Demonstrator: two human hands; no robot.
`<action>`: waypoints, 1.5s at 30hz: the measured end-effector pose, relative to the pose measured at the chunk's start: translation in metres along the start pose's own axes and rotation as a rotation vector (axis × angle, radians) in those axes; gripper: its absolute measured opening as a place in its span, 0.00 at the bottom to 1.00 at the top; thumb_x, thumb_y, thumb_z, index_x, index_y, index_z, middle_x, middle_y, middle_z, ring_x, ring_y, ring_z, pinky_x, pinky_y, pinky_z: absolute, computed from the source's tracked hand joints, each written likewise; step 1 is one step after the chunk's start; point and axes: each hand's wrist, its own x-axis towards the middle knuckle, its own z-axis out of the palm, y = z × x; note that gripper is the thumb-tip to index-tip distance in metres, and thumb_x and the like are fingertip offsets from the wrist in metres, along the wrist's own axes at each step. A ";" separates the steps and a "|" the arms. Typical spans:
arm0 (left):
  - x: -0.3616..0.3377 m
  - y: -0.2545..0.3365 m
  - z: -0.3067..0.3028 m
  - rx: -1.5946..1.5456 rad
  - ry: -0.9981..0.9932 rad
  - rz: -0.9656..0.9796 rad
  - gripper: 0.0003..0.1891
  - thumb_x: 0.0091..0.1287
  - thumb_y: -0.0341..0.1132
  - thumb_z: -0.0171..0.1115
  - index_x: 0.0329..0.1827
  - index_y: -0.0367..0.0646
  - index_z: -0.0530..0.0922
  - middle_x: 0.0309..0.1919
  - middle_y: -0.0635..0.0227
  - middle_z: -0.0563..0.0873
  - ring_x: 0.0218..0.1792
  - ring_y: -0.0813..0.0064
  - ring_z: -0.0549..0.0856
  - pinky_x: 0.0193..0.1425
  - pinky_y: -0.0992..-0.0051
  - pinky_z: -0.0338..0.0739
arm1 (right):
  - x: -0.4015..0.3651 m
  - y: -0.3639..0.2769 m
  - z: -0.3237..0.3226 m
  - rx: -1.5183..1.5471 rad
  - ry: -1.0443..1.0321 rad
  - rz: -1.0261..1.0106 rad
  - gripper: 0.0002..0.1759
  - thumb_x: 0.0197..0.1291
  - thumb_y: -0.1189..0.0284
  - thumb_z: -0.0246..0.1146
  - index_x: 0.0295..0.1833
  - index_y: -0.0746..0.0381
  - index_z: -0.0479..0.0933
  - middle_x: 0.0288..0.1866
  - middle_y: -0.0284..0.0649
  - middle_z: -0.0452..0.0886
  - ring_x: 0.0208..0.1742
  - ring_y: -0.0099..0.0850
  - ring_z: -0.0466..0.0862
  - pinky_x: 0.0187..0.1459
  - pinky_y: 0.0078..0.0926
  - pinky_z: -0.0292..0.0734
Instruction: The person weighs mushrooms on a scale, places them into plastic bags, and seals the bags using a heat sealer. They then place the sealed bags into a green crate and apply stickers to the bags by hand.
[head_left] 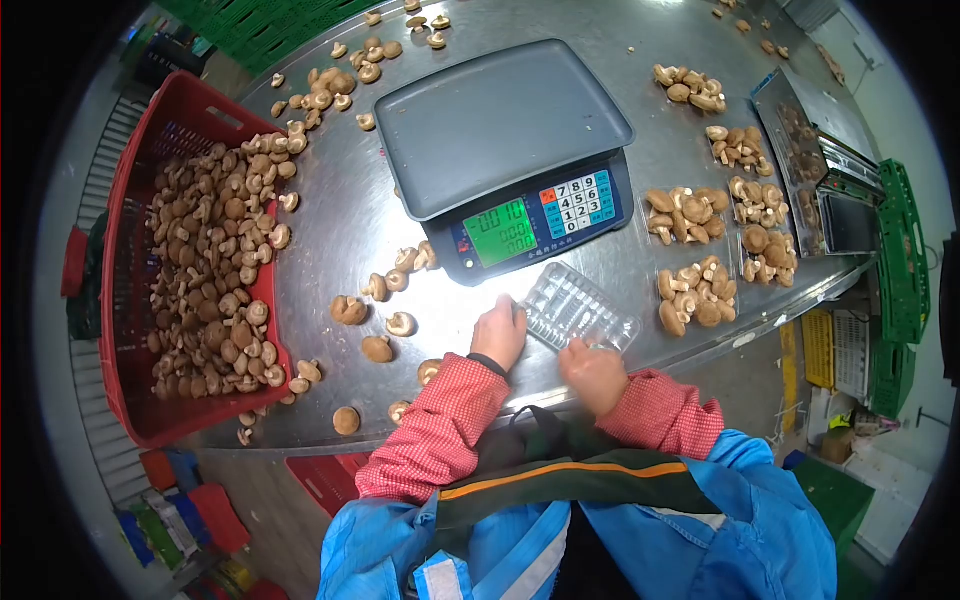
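Blue jacket (pixel 765 510) below clear tray (pixel 572 308) slanting lengthwise down-right, left grip (pixel 500 332) and right grip (pixel 593 374) touching (pinching or spread, cannot tell)

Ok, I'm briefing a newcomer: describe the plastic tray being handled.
On the steel table, find the grey scale with green display. Below, by the left hand and right hand, is a see-through, ribbed plastic tray. Unlike the brown-mushroom packs at right, it holds nothing.

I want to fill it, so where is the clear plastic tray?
Head view, lower middle: the clear plastic tray is between both hands, just below the scale.
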 end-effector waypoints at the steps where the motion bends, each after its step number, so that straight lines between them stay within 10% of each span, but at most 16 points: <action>1: 0.000 0.000 0.000 0.003 -0.001 0.002 0.10 0.66 0.36 0.58 0.40 0.37 0.73 0.30 0.43 0.84 0.36 0.41 0.83 0.43 0.52 0.77 | 0.000 0.002 -0.001 0.030 -0.010 -0.001 0.01 0.51 0.76 0.59 0.29 0.61 0.74 0.30 0.40 0.76 0.29 0.35 0.84 0.27 0.30 0.79; 45: -0.001 0.002 0.005 -0.147 0.003 -0.106 0.13 0.65 0.38 0.59 0.39 0.34 0.73 0.27 0.48 0.84 0.33 0.50 0.86 0.41 0.60 0.79 | 0.005 0.009 0.003 0.126 -0.044 0.019 0.01 0.52 0.77 0.58 0.30 0.62 0.75 0.32 0.44 0.78 0.29 0.38 0.84 0.29 0.35 0.79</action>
